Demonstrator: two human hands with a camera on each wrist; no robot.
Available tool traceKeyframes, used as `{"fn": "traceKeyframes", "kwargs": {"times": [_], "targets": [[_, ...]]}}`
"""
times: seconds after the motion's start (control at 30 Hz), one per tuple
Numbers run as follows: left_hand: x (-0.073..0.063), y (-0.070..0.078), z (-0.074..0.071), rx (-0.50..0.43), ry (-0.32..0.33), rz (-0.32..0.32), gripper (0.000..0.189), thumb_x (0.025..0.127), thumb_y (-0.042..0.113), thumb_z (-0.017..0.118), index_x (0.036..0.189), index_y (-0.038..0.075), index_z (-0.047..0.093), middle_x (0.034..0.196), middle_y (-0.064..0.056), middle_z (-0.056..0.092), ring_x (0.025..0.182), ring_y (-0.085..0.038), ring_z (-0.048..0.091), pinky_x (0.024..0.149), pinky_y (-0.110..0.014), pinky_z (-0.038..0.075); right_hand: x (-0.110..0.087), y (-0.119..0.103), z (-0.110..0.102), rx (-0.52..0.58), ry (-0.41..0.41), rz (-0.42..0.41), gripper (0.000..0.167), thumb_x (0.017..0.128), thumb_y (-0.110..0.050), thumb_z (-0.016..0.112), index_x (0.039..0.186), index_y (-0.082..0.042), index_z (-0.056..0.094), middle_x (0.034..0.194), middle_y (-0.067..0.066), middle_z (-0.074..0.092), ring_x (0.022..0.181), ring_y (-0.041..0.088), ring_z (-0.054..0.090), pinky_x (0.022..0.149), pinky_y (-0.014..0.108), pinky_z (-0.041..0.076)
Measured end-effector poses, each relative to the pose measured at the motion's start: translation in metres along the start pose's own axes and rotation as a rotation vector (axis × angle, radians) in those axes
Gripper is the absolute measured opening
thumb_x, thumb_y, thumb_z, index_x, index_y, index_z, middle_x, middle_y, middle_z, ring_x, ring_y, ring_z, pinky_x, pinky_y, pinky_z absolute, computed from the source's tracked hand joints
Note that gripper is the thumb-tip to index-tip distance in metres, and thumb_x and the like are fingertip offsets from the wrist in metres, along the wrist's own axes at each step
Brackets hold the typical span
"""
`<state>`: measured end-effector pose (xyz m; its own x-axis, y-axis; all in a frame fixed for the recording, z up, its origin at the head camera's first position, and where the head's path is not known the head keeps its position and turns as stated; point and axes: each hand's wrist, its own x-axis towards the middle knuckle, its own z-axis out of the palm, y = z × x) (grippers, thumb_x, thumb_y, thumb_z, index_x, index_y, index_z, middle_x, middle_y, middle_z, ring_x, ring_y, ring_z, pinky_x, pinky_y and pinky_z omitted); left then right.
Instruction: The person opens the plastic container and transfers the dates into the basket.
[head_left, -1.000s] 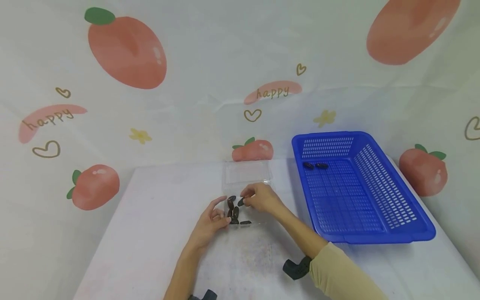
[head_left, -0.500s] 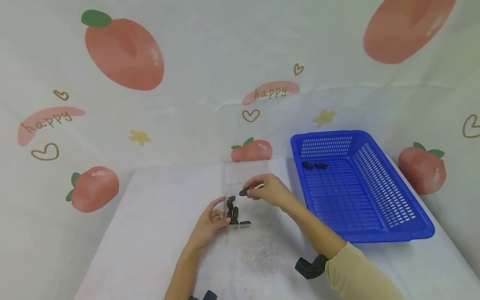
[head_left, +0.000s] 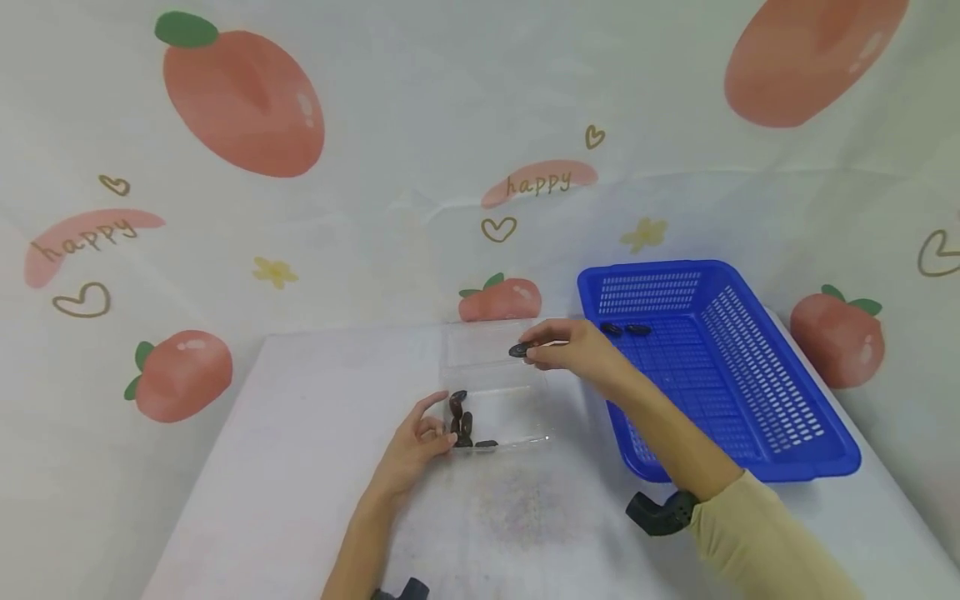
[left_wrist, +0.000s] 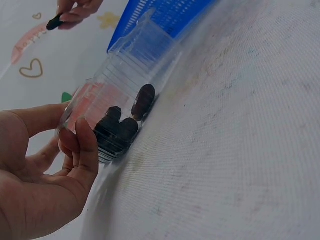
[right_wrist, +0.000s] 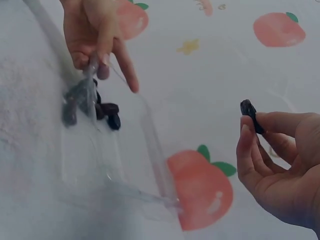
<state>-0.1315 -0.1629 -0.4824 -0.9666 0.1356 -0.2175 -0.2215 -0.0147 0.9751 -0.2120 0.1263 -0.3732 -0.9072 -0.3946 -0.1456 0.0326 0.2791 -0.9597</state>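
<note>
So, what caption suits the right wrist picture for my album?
Right fingers pinch a dark oval piece while left fingers hold a clear plastic box with more dark pieces inside.

The box is showing clear, glossy plastic; the dark pieces are catching a faint sheen. The basket is showing smooth plastic, the sleeve matt cloth, the tabletop fine ribbing.

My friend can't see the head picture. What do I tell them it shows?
A person's right hand pinches a small, dark, oval piece, while their left hand grips an open, clear plastic box holding several more. To the right sits a blue rectangular plastic basket with two similar pieces inside.
</note>
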Motion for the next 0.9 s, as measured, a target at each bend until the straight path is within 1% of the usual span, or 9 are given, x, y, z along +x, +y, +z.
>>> {"fn": "traceKeyframes", "kwargs": {"times": [0.1, 0.17, 0.33, 0.53, 0.6, 0.67, 0.77, 0.83, 0.9], "targets": [[0.001, 0.0, -0.001, 0.008, 0.0, 0.004, 0.07, 0.085, -0.008, 0.068, 0.147, 0.014, 0.043, 0.083, -0.003, 0.048, 0.072, -0.018, 0.058, 0.072, -0.03, 0.053, -0.001, -0.001, -0.013, -0.022, 0.022, 0.012, 0.026, 0.093, -0.022, 0.07, 0.116, -0.01, 0.07, 0.112, 0.009, 0.07, 0.099, 0.023, 0.068, 0.097, 0.044, 0.05], [0.001, 0.0, -0.002, 0.013, 0.0, 0.001, 0.07, 0.086, -0.007, 0.068, 0.147, 0.015, 0.043, 0.084, -0.003, 0.048, 0.072, -0.018, 0.058, 0.072, -0.03, 0.053, -0.001, -0.002, -0.021, -0.026, 0.028, 0.009, 0.027, 0.093, -0.021, 0.07, 0.117, -0.009, 0.069, 0.112, 0.011, 0.07, 0.1, 0.024, 0.068, 0.097, 0.044, 0.051], [0.001, 0.001, -0.001, 0.002, 0.008, -0.005, 0.071, 0.085, -0.007, 0.069, 0.147, 0.017, 0.044, 0.083, -0.003, 0.048, 0.072, -0.018, 0.057, 0.072, -0.03, 0.053, -0.002, -0.001, -0.041, -0.043, 0.039, 0.001, 0.027, 0.095, -0.017, 0.067, 0.119, -0.006, 0.067, 0.115, 0.012, 0.068, 0.102, 0.025, 0.067, 0.094, 0.039, 0.053], [0.001, -0.001, -0.001, 0.0, 0.001, -0.008, 0.071, 0.086, -0.007, 0.068, 0.148, 0.016, 0.043, 0.084, -0.003, 0.048, 0.072, -0.018, 0.057, 0.072, -0.03, 0.053, -0.002, 0.004, -0.063, -0.067, 0.074, 0.048, 0.028, 0.096, -0.018, 0.067, 0.121, -0.007, 0.067, 0.121, 0.012, 0.064, 0.105, 0.026, 0.065, 0.095, 0.039, 0.052], [0.001, 0.0, -0.001, 0.004, -0.001, -0.007, 0.071, 0.086, -0.007, 0.068, 0.148, 0.016, 0.042, 0.084, -0.003, 0.048, 0.073, -0.018, 0.057, 0.072, -0.029, 0.053, -0.003, 0.007, -0.07, -0.066, 0.08, 0.063, 0.029, 0.096, -0.018, 0.066, 0.123, -0.007, 0.066, 0.122, 0.013, 0.064, 0.106, 0.026, 0.065, 0.095, 0.037, 0.053], [0.001, 0.0, -0.001, 0.001, 0.001, -0.008, 0.071, 0.086, -0.007, 0.068, 0.148, 0.016, 0.042, 0.084, -0.003, 0.048, 0.073, -0.019, 0.057, 0.072, -0.03, 0.053, -0.004, 0.008, -0.077, -0.046, 0.086, 0.076, 0.03, 0.097, -0.017, 0.065, 0.124, -0.005, 0.065, 0.123, 0.015, 0.064, 0.108, 0.027, 0.065, 0.093, 0.033, 0.054], [0.0, 0.001, 0.0, 0.001, 0.007, -0.012, 0.071, 0.085, -0.007, 0.068, 0.148, 0.017, 0.043, 0.085, -0.003, 0.049, 0.073, -0.02, 0.058, 0.072, -0.03, 0.053, -0.005, 0.012, -0.088, 0.011, 0.092, 0.077, 0.033, 0.098, -0.014, 0.063, 0.128, 0.001, 0.06, 0.124, 0.017, 0.062, 0.107, 0.023, 0.066, 0.09, 0.028, 0.054], [0.0, 0.002, 0.0, 0.001, 0.011, -0.015, 0.071, 0.085, -0.007, 0.069, 0.147, 0.018, 0.044, 0.084, -0.003, 0.049, 0.072, -0.02, 0.058, 0.072, -0.03, 0.053, -0.005, 0.015, -0.096, 0.049, 0.097, 0.07, 0.036, 0.098, -0.012, 0.062, 0.129, 0.004, 0.058, 0.123, 0.016, 0.063, 0.105, 0.02, 0.066, 0.09, 0.028, 0.054], [0.0, 0.002, 0.0, 0.004, 0.013, -0.014, 0.071, 0.085, -0.007, 0.069, 0.147, 0.017, 0.044, 0.084, -0.003, 0.049, 0.072, -0.02, 0.058, 0.072, -0.03, 0.053, -0.005, 0.02, -0.104, 0.065, 0.1, 0.055, 0.039, 0.099, -0.013, 0.062, 0.131, 0.007, 0.055, 0.12, 0.012, 0.064, 0.103, 0.015, 0.067, 0.091, 0.028, 0.054]]}}
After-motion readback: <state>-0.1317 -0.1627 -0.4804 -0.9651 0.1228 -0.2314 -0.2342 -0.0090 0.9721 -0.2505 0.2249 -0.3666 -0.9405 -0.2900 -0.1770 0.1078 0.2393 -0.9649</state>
